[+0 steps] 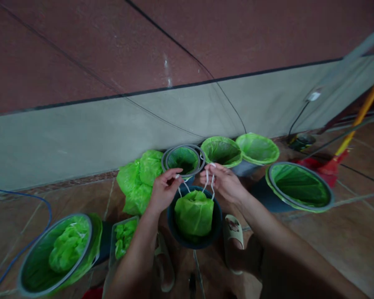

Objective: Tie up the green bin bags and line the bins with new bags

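Note:
A green drawstring garbage bag point(193, 214) sits gathered inside a dark blue bin point(216, 232) between my feet. White drawstrings rise from the bag's top on both sides. My left hand point(166, 189) pinches the drawstring on the left, and my right hand point(222, 180) pinches the drawstring point(212, 189) on the right. Both hands hover above the bin's rim, a short way apart. Just behind them stands a grey-rimmed bin point(165, 160) lined with green. The bag's underside is hidden in the bin.
Green-lined bins point(221, 150) stand along the wall, and another lined bin point(269, 182) is at right. Full green bags point(137, 178) lean at left. A large bin point(25, 265) and a clear tub point(113, 236) hold green bags. A blue hose point(50, 207) and red broom point(332, 168) lie farther out.

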The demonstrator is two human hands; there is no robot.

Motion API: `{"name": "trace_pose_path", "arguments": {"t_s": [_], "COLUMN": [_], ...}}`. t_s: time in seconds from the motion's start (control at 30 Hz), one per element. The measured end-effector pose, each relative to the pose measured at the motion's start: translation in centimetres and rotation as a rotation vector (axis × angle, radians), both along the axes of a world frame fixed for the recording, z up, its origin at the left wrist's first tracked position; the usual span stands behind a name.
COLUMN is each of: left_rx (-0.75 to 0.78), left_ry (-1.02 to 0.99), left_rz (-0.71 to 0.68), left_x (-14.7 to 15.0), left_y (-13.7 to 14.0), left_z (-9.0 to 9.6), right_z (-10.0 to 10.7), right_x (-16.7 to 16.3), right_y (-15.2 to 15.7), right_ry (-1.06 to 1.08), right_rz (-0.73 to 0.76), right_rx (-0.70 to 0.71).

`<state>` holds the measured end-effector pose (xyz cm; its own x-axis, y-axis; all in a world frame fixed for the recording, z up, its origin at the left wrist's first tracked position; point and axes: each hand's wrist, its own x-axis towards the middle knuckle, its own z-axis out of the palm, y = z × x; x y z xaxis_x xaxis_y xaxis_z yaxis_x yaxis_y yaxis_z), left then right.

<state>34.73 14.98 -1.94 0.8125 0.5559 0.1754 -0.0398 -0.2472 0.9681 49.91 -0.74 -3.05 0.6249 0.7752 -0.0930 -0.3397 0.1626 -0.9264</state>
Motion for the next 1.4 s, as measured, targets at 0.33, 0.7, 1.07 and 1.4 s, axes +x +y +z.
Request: {"name": "trace_pose_path", "arguments": {"t_s": [0.33, 0.7, 1.07, 1.4], "left_rx": [0.191, 0.017, -0.383, -0.021], "left_ry": [0.155, 0.269, 0.334, 0.385], "left_rz": [-0.108, -0.432, 0.109, -0.493], "left_x": [2.1, 2.6, 3.6, 3.8], "left_y": [-1.9, -1.4, -3.2, -5.7], "left_z": [-1.5, -7.0, -9.3, -8.7], "right_z": [-4.4, -2.1, -2.3, -1.6], "right_x": [-5.2, -1.5, 0.2, -1.4], "right_y": [2.7, 2.0, 1.7, 2.1], "right_ry": [-0.092, 0.052, 0.06, 0.017], "right_rz": [0.302, 0.234, -0.152, 0.16], "right_rx": [-0.124, -0.058, -0.052, -0.086]}}
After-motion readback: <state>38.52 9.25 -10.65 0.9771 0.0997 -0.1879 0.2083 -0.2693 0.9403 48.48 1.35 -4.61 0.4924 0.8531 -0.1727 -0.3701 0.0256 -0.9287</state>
